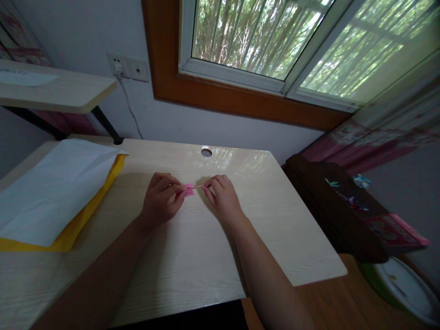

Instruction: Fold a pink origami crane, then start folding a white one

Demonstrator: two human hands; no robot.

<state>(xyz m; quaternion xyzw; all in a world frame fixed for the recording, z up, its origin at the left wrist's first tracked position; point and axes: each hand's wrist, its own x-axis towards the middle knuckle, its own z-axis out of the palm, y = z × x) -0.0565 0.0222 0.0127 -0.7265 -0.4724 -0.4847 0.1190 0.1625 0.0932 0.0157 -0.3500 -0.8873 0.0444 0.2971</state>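
Observation:
Over the middle of the desk (pixel 275 220), a small pink piece of folded paper (pixel 189 189) is held between my two hands. My left hand (pixel 161 199) pinches its left part with thumb and fingertips. A thin, pale pink strip stretches from it to my right hand (pixel 225 197), whose thumb and forefinger are closed on the strip's end. Whether the strip is part of the same paper is too small to tell. My fingertips cover both ends.
White paper (pixel 65 183) lies over a yellow sheet (pixel 99 197) on the left. A raised shelf (pixel 85 94) stands behind them, near a plugged-in cable (pixel 129 103). The desk has a round hole (pixel 206 152) at the back. A dark cabinet (pixel 309 183) holding small items stands right.

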